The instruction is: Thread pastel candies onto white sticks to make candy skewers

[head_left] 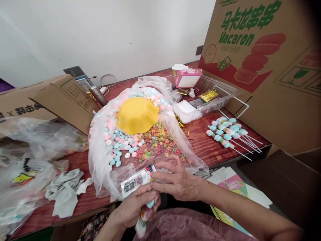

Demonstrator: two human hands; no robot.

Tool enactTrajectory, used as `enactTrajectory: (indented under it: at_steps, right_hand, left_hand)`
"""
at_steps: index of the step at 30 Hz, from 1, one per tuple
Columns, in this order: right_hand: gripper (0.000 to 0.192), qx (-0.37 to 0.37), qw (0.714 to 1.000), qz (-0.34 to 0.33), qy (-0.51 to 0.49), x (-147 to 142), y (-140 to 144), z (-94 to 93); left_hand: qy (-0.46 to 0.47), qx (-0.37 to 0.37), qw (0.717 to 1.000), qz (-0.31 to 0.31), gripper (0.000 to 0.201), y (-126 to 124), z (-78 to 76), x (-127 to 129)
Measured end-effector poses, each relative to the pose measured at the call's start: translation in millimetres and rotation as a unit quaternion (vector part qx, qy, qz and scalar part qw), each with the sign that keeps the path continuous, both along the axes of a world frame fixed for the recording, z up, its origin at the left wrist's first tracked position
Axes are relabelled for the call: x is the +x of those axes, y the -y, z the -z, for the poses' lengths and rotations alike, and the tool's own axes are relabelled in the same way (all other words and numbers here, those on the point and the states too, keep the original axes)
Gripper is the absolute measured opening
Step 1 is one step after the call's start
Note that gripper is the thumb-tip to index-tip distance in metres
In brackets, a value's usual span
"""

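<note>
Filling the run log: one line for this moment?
left hand: grips candy skewer | right hand: on wrapper | candy bag open

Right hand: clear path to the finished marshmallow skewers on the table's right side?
Probably yes. The right hand sits on the labelled packet; only bare red wooden table lies between it and the pastel marshmallow skewers.

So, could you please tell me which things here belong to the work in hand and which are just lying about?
In use:
left hand gripping a candy skewer
right hand on the printed wrapper
bag of candies
yellow bowl
finished skewers

Lying about:
pink tissue box
Macaron carton
grey rag
</note>
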State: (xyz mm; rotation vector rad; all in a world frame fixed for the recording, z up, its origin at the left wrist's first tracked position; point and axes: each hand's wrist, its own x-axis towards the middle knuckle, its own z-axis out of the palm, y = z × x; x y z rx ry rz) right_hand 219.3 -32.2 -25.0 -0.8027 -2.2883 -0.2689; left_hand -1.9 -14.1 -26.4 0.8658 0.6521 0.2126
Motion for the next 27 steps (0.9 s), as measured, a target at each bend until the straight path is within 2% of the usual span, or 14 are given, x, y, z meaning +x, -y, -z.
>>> enactTrajectory:
  at_steps: [3,4,6,9,11,12,14,16,18,20,21,23,25,27]
  right_hand:
    - [0.017,-0.032,0.998,-0.046,0.025,6.9,3.3,3.3]
    - [0.017,-0.048,0.997,-0.049,0.024,7.6,4.4,4.4]
    - [0.016,-0.101,0.995,-0.027,0.005,7.9,6.6,6.0]
    - [0.022,-0.245,0.968,0.041,-0.032,7.7,10.1,5.0]
    - [0.026,-0.309,0.947,0.080,-0.045,8.2,12.9,1.4]
    - [0.023,-0.310,0.945,0.097,-0.046,8.7,14.4,-0.9]
    - [0.013,-0.251,0.959,0.123,-0.037,10.7,16.8,-5.2]
    - [0.020,-0.158,0.979,0.121,-0.031,14.3,17.5,-7.0]
    - [0.017,-0.091,0.992,0.075,-0.034,19.2,16.1,-4.9]
    - [0.020,-0.071,0.997,0.017,-0.022,23.2,14.4,-0.1]
    - [0.021,-0.083,0.997,-0.003,-0.005,24.3,14.3,2.2]
    - [0.020,-0.143,0.989,-0.004,0.036,24.3,16.2,4.0]
    - [0.021,-0.216,0.974,0.029,0.059,24.5,20.0,-0.7]
    - [0.021,-0.262,0.962,0.049,0.052,31.7,21.6,-10.9]
  left_hand:
    - [-0.001,-0.002,0.996,0.087,0.045,-1.6,-6.1,7.5]
    - [-0.020,0.033,0.993,0.109,0.046,-2.1,-9.1,10.6]
    - [-0.096,0.190,0.968,0.130,0.043,-2.3,-14.1,16.7]
    - [-0.193,0.504,0.839,0.076,0.032,-0.1,-15.0,25.3]
    - [-0.203,0.609,0.766,0.029,0.029,1.1,-11.8,29.7]
    - [-0.204,0.617,0.759,0.017,0.030,0.8,-10.4,31.2]
    - [-0.207,0.550,0.809,0.009,0.034,-2.0,-9.9,32.5]
    - [-0.198,0.382,0.902,0.028,0.038,-7.0,-13.0,31.8]
    - [-0.173,0.194,0.963,0.066,0.040,-11.6,-18.3,30.5]
    - [-0.157,0.100,0.976,0.111,0.040,-13.2,-23.1,30.2]
    - [-0.160,0.116,0.973,0.121,0.039,-12.4,-24.5,30.9]
    - [-0.181,0.259,0.942,0.115,0.032,-7.8,-24.5,33.6]
    - [-0.176,0.469,0.862,0.079,0.023,-1.7,-20.7,36.8]
    - [-0.134,0.615,0.777,0.034,0.022,2.5,-15.2,38.2]
